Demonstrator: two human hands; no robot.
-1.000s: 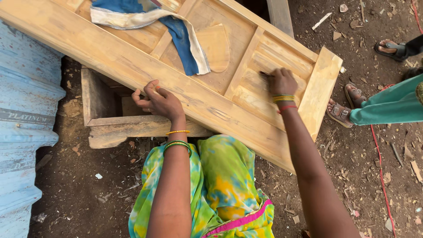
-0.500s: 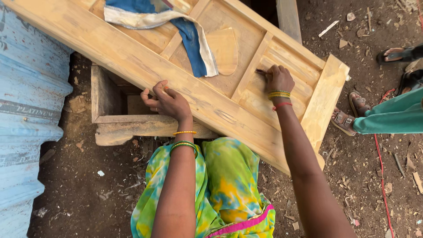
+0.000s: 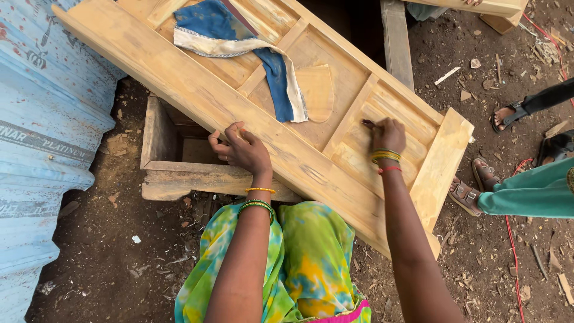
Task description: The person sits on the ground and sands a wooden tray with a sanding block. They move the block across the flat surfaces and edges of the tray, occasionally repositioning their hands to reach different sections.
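Across your lap, a pale wooden door panel (image 3: pixel 197 96) is lying tilted on a wooden box (image 3: pixel 179 173). Your left hand (image 3: pixel 242 149) is curling loosely on its near rail, holding nothing. Your right hand (image 3: pixel 387 136) is pinching something small and dark against a recessed panel, looking partway through. Another person's sandalled feet (image 3: pixel 472 185) are crowding the right edge; dirt lies open leftward.

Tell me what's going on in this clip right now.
A person is working on a pale wooden door propped at a slant over a wooden box on dirt ground. The left hand rests on the door's near rail, steadying it. The right hand presses a small dark piece, too small to identify, into a recessed panel near the lower end. A blue and white cloth lies draped across the upper panels. Another person's sandalled feet stand at the right.
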